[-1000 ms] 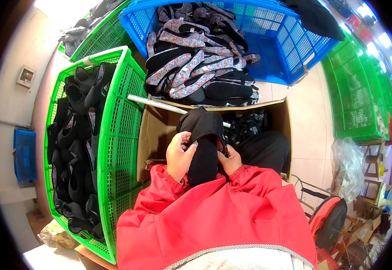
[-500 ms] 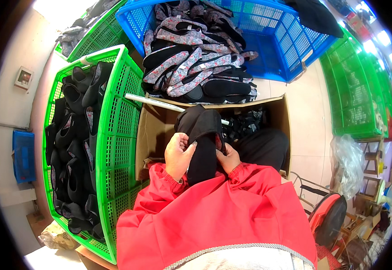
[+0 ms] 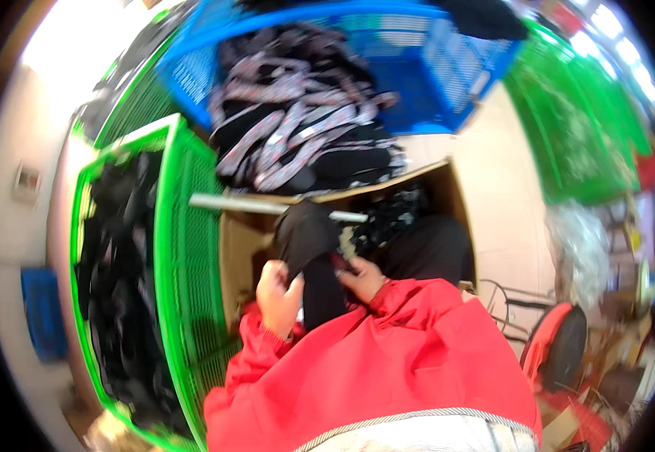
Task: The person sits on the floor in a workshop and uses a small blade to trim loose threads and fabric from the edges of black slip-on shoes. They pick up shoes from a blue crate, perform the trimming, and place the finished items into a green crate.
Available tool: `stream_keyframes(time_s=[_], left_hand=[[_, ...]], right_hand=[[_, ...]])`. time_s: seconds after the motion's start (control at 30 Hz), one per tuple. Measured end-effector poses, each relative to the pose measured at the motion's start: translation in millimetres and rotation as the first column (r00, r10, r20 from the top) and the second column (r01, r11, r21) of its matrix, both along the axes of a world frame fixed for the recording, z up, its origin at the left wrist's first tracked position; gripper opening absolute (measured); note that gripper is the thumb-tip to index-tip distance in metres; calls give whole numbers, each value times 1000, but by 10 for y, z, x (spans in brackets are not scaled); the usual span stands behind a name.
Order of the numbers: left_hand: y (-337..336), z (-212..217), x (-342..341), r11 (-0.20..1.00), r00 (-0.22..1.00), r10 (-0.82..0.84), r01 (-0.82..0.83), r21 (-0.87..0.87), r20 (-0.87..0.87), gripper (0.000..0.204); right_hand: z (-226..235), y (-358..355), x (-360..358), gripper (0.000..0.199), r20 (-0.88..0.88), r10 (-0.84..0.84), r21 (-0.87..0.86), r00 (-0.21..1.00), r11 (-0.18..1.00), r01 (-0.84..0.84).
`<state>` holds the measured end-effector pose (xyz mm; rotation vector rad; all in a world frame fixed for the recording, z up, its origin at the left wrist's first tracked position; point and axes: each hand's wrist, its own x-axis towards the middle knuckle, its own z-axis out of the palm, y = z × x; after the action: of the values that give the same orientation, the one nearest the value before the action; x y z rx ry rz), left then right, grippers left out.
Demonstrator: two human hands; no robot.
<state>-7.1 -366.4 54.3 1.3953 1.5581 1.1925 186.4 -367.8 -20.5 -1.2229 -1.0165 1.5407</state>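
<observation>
A black fabric piece (image 3: pixel 309 248) hangs between my two hands over an open cardboard box (image 3: pixel 448 192). My left hand (image 3: pixel 276 295) grips its left edge with the fingers curled around the cloth. On the other side my right hand (image 3: pixel 363 277) pinches the same piece, near a small red detail. Both red jacket sleeves (image 3: pixel 388 361) fill the lower middle. The picture is blurred by motion.
A green plastic crate (image 3: pixel 184 248) full of black pieces stands at my left. A blue crate (image 3: pixel 433 68) with patterned grey and black pieces lies ahead. More green crates (image 3: pixel 583 128) sit at the right. A grey rod (image 3: pixel 237 203) crosses the box. A red and black stool (image 3: pixel 557 350) is at the lower right.
My head has swung, so the whole scene shifted right and blurred. Both hands keep their hold on the black piece, which has turned a little.
</observation>
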Motion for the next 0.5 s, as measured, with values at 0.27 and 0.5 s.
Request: stream_keyframes(time_s=[0.27, 0.5], left_hand=[[-42, 184, 181, 999, 996, 46, -48, -25, -71, 24], [4, 197, 282, 1000, 999, 9, -10, -22, -35, 24]], right_hand=[[-6, 43, 107, 22, -102, 137, -29, 985, 990, -140], [-49, 27, 111, 18, -63, 93, -69, 994, 993, -97]])
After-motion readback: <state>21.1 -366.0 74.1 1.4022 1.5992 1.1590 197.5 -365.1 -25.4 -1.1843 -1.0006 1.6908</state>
